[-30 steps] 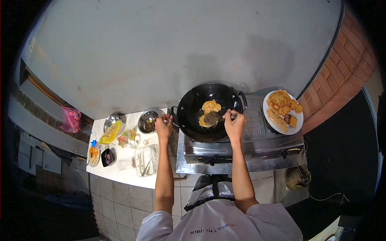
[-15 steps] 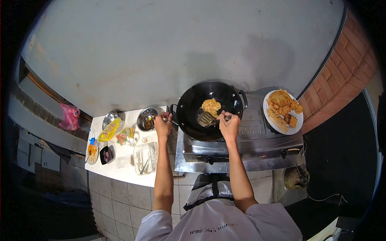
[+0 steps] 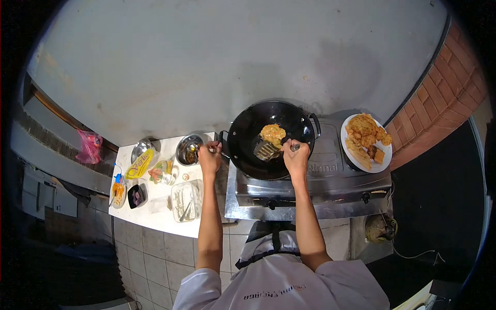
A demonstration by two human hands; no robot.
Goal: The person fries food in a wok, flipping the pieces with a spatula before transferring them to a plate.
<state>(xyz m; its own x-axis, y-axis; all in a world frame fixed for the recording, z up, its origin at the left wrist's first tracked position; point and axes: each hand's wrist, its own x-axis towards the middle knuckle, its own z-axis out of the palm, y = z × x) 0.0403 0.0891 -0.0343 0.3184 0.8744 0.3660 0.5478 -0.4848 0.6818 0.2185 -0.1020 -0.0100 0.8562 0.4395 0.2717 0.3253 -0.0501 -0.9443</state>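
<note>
My right hand (image 3: 296, 154) is closed around the handle of a slotted spatula (image 3: 266, 150). The spatula's blade is down inside the black wok (image 3: 248, 124), at the near edge of a golden, orange-flecked fritter (image 3: 273, 133). Whether the blade reaches under the fritter cannot be made out. My left hand (image 3: 210, 157) is closed at the wok's left handle (image 3: 222, 145). A small dark piece shows between its fingers, too small to name. Just left of that hand stands a steel bowl (image 3: 182, 148) with brownish contents. The wok rests on the left side of a steel gas stove (image 3: 325, 192).
A white plate (image 3: 343, 135) of fried food stands at the stove's right. On the white table (image 3: 144, 220) are another steel bowl (image 3: 139, 150), a yellow package (image 3: 138, 166), a dark dish (image 3: 137, 196) and a clear container (image 3: 186, 209) with a utensil. A wall (image 3: 206, 62) rises behind.
The spatula blade has shifted slightly in the wok and stays against the near side of the fritter. My left hand has hardly moved. The whole view has drifted a little.
</note>
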